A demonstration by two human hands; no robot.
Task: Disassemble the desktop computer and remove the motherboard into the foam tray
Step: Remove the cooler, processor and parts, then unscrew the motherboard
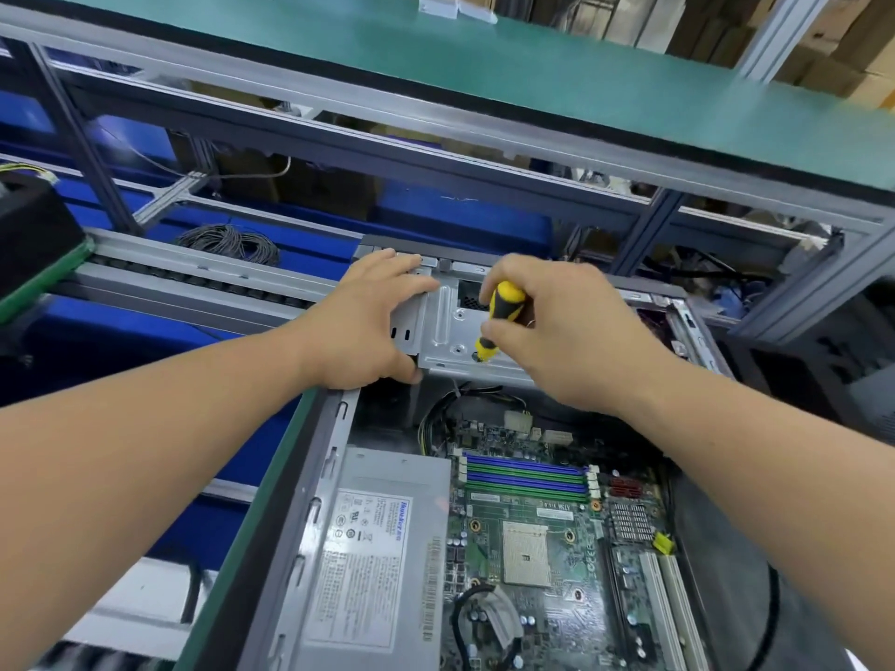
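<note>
The open desktop case [315,477] lies on its side before me. Inside it the green motherboard [532,549] sits beside the grey power supply [382,540]. At the far end of the case is a grey metal drive bracket [450,331]. My left hand [368,322] grips the bracket's left edge, fingers on top and thumb below. My right hand [557,326] holds a yellow-and-black screwdriver [501,312], its tip down on a screw in the bracket. No foam tray is clearly in view.
A green-topped shelf [629,89] on a grey aluminium frame spans above the bench. A roller conveyor rail [193,278] runs to the left, with blue bins [460,220] and a coil of grey cable [232,242] behind it. A black block [34,234] sits far left.
</note>
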